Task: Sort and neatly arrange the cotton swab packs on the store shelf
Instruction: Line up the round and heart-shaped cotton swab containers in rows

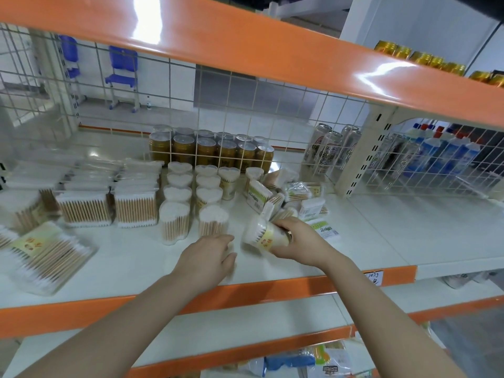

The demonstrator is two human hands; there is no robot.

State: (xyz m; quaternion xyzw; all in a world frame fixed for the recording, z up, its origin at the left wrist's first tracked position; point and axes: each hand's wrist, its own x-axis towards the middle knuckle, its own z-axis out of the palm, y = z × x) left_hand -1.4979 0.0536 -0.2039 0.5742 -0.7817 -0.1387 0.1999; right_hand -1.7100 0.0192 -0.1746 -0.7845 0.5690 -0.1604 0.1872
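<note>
Swab tub (pixel 266 236) | right hand (pixel 296 238) holds | loose packs (pixel 283 195) behind | left hand (pixel 208 257) flat

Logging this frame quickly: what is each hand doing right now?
Left hand: open, fingers relaxed on the shelf, holding nothing.
Right hand: grips a tilted tub of cotton swabs.

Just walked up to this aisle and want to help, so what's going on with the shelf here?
A person is sorting cotton swab packs on the white shelf. Their right hand holds a tilted round tub of swabs, taken from beside the jumbled pile of packs. Their left hand rests open on the shelf in front of the upright heart-shaped tubs. Rectangular packs already stand in rows to the left.
</note>
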